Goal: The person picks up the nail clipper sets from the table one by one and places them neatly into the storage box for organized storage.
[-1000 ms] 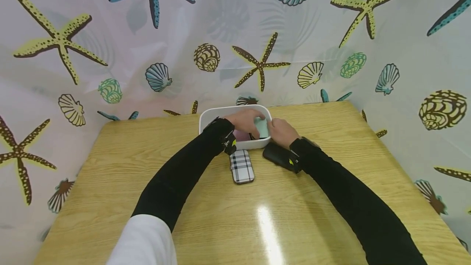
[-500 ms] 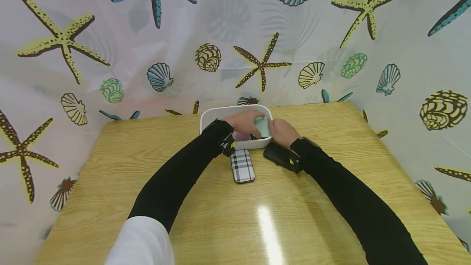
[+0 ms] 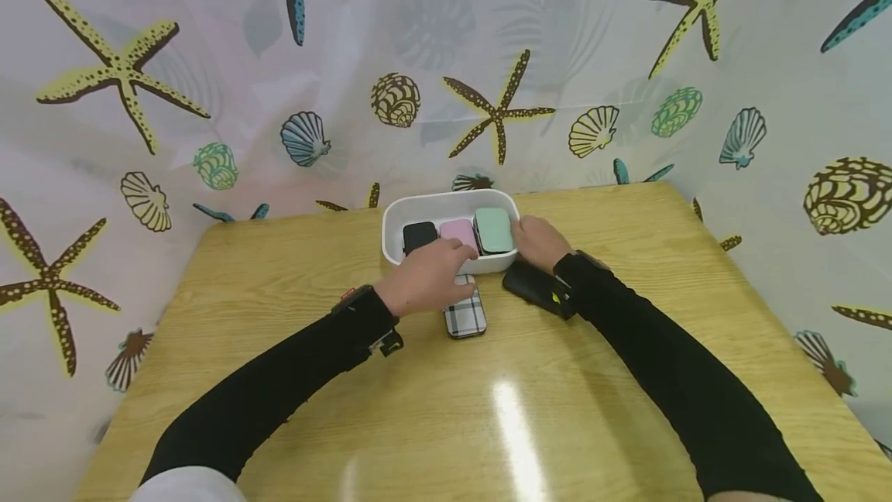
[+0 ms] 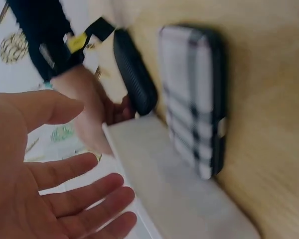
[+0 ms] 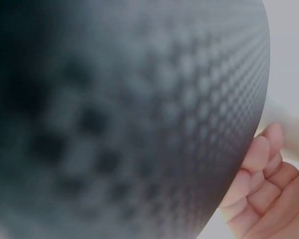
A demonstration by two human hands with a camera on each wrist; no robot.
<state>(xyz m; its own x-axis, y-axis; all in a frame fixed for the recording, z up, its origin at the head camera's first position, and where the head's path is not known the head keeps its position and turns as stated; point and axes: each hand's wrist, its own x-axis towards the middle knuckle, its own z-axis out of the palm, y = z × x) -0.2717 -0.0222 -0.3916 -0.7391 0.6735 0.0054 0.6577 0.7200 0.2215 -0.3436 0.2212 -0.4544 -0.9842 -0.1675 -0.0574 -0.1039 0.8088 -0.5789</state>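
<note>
A white bin at the table's far side holds a black case, a pink case and a mint case side by side. My left hand hovers open in front of the bin, fingers spread over the far end of a plaid case; its empty palm shows in the left wrist view. My right hand rests against the bin's right wall with loosely curled fingers, holding nothing. A black textured case lies under that wrist.
The wooden table is hemmed in at the back and both sides by a curtain printed with shells and starfish. The bin wall stands just beyond the plaid case.
Both hands have let go of the mint case, which now stands in the bin. My left hand has drawn back out of the bin toward the plaid case; the right slid to the bin's right wall.
</note>
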